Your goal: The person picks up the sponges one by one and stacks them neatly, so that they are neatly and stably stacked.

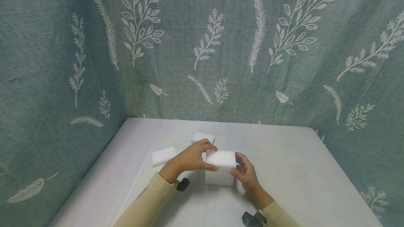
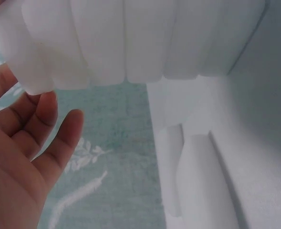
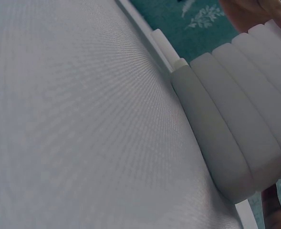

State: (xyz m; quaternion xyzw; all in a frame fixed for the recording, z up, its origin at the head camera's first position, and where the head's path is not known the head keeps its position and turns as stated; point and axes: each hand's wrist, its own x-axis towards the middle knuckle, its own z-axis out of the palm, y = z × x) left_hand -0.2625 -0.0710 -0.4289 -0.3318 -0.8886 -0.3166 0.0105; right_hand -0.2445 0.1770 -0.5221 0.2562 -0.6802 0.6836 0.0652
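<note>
A stack of several white foam-like blocks, probably sponges [image 1: 219, 178], stands on the white table between the hands. My left hand [image 1: 192, 157] holds the top block [image 1: 221, 157] from the left, thumb at the front and fingers at the back edge. On the right side of the stack, my right hand [image 1: 247, 175] grips it near the top, thumb on the front, other fingers partly hidden behind. The left wrist view shows the layers of the stack [image 2: 145, 43] with left-hand fingers at its end block. In the right wrist view the stack [image 3: 240, 105] appears tilted.
Two loose white blocks lie on the table: one left of the stack [image 1: 163, 156], another behind it [image 1: 202, 137], partly covered by the left hand. Leaf-patterned green fabric [image 1: 233, 45] hangs behind and beside the table [image 1: 284, 171].
</note>
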